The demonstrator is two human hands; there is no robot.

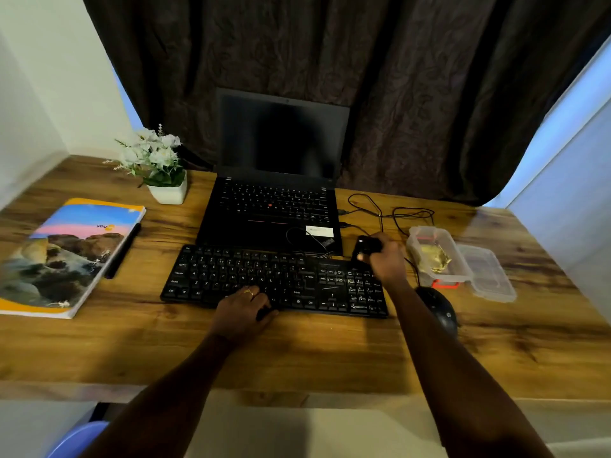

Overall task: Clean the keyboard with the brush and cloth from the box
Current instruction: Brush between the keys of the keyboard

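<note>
Black keyboard (274, 280) sits on the desk (297, 352) right in front of the laptop (274, 206), with your left hand (246, 309) gripping its near edge, fingers over the keys. Your right hand (385, 259) is fisted round the brush (365, 247) above the far right corner. Heads up: the open box (458, 259) with the cloth (433, 257) and the mouse (436, 307) crowd that wrist, so a wide sweep could probably knock either.
</note>
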